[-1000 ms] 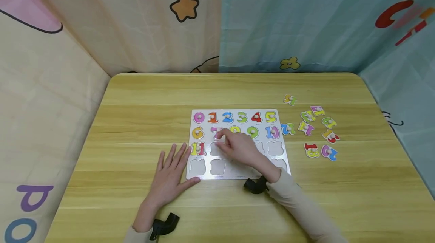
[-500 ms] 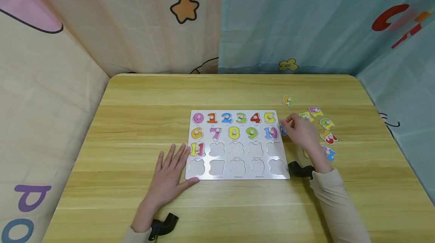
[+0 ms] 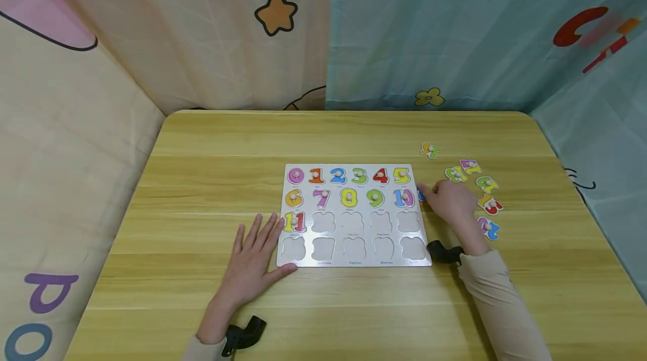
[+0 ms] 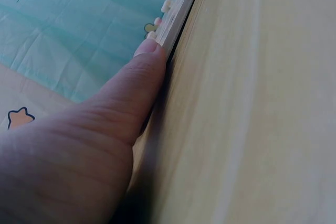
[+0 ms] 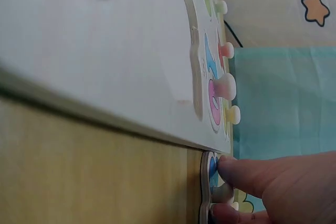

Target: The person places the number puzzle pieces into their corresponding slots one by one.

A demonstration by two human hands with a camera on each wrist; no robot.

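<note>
My left hand (image 3: 251, 271) lies flat with spread fingers at the left edge of a white number puzzle board (image 3: 354, 264). In the left wrist view, the thumb (image 4: 131, 87) touches the board's side. My right hand (image 3: 454, 201) is just off the board's right edge, over a puzzle piece (image 3: 422, 195) with blue showing. The right wrist view shows thumb and finger pinching at the knob (image 5: 222, 193) of this piece, which lies flat on the table. Knobbed numbers 0 to 11 sit in the board. The other recesses in the lower two rows are bare.
Loose puzzle pieces lie beyond the right hand, among them a purple-yellow one (image 3: 470, 167), a red-orange one (image 3: 490, 204) and a purple-blue one (image 3: 488, 228). An orange-green piece (image 3: 429, 150) lies farther back. Printed curtains (image 3: 429, 30) hang behind the wooden table (image 3: 202, 181).
My right hand has moved right from above the board to the loose piece beside it, then lowered its fingers to the knob. The left hand has stayed still.
</note>
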